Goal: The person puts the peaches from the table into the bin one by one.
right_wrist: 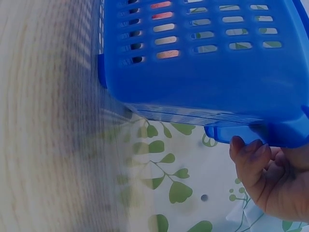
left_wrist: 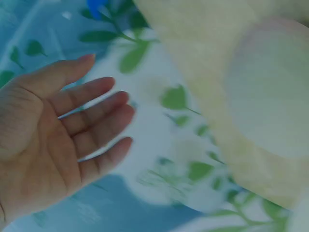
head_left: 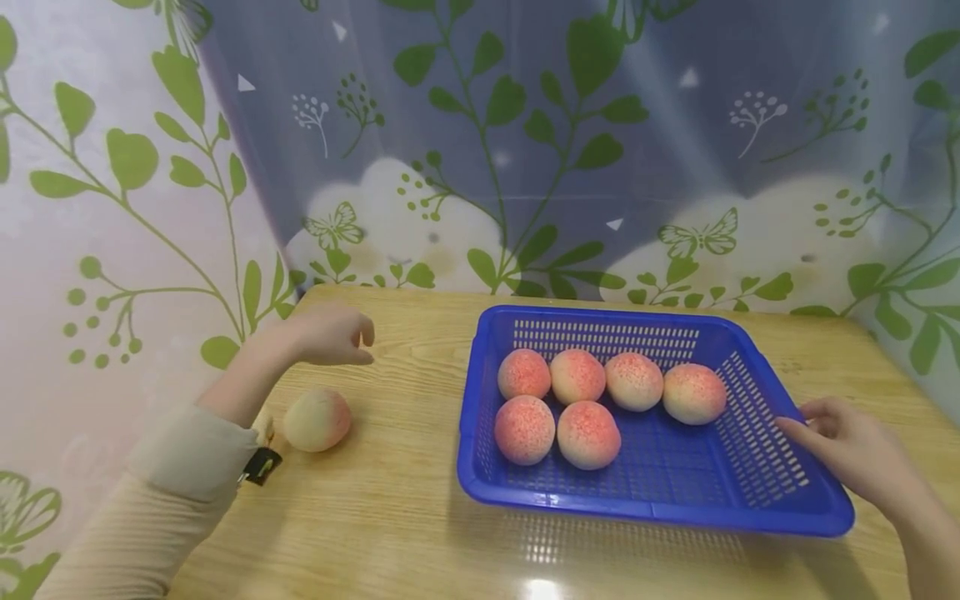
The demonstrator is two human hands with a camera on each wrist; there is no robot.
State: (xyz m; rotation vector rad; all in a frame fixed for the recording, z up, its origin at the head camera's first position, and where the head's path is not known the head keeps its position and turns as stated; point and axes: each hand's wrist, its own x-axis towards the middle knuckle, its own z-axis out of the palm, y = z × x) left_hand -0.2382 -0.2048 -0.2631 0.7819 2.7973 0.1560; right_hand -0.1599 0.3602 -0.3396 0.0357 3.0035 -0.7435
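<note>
My left hand (head_left: 330, 335) hovers over the left part of the table, fingers loosely bent and nothing in them. Just below its wrist in the head view lies a pale peach (head_left: 317, 421) with a pink side; it looms large and blurred as a round peach (left_wrist: 273, 92) in the left wrist view. On the right, my right hand (head_left: 858, 454) grips the rim of a blue plastic basket (head_left: 652, 512), thumb on top and fingers curled beneath the edge. Several pink-speckled peaches sit in the basket, including a front-left peach (head_left: 524, 430) and a rightmost peach (head_left: 694, 393).
The wooden table (head_left: 390, 517) carries the basket at its middle and right. Behind it hangs a leaf-patterned curtain (head_left: 450, 208), with a similar pale covering (head_left: 112, 267) along the left side. A small black clip-like piece (head_left: 261, 465) shows by the left cuff.
</note>
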